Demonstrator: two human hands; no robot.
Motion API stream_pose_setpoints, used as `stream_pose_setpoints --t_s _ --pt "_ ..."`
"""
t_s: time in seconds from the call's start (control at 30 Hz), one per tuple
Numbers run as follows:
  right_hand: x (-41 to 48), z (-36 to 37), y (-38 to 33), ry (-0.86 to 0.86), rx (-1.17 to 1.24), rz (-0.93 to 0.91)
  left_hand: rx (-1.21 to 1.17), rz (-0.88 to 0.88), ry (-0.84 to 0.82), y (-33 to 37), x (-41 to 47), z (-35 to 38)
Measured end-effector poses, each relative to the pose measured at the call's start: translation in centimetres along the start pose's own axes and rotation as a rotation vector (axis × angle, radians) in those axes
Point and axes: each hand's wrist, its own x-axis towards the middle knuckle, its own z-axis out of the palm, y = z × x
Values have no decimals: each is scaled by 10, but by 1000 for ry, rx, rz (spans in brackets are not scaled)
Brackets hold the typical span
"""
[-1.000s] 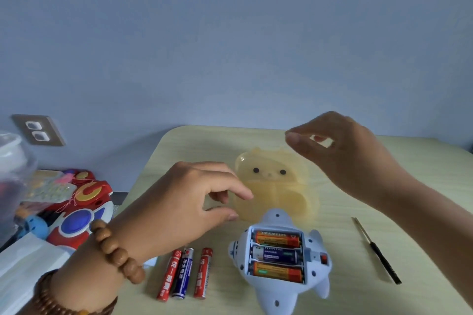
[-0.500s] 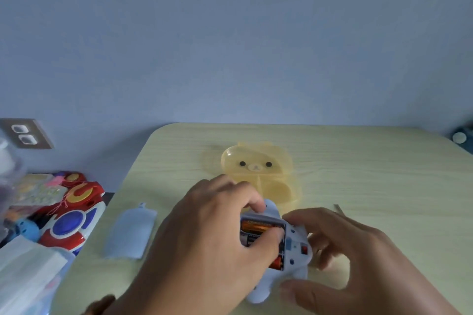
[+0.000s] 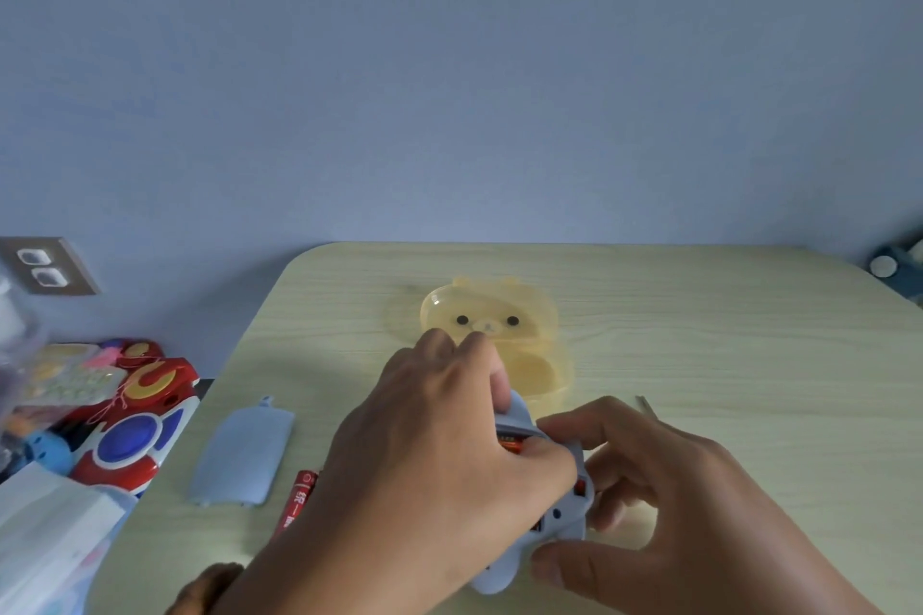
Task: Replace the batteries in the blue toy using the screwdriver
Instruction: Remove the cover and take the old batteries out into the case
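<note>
Since a second ago both hands have dropped from above the pale wooden surface (image 3: 749, 340) onto the light blue plastic toy (image 3: 559, 514), which lies nearest the camera, belly up with its battery bay open. The left hand (image 3: 439, 459) covers most of the bay, fingers curled down onto the orange-labelled batteries (image 3: 509, 442) inside, pressing or prying at them; which, I cannot tell. The right hand (image 3: 659, 504) is closed around the toy's right flank, steadying it.

Just left of the left wrist a red battery (image 3: 299, 499) lies loose on the surface, and further left rests the blue oval battery cover (image 3: 244, 452), well apart from the toy. Only the metal tip of the thin screwdriver (image 3: 644, 402) shows, beyond the right hand.

The likely risk is mixing fresh and spent cells, since loose ones lie so near the bay; a cell levered out hard could also spring off and roll over the edge.

Farthest back sits the translucent yellow bear-faced box (image 3: 529, 310), lid raised; what it contains, if anything, is not discernible.
</note>
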Motion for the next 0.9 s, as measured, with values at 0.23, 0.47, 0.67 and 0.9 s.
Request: stream_pose_setpoints --t_s 0.23,0.47,0.67,0.9 --pt "-2 1 3 31 22 27 -35 109 5 -10 -2 3" --pt "-2 1 0 44 42 38 -37 251 -35 -24 -5 2" --pt "-3 1 -1 30 37 63 -155 262 10 -28 -1 -1" --pt "-2 0 -1 29 3 89 -528 58 140 -39 23 -15"
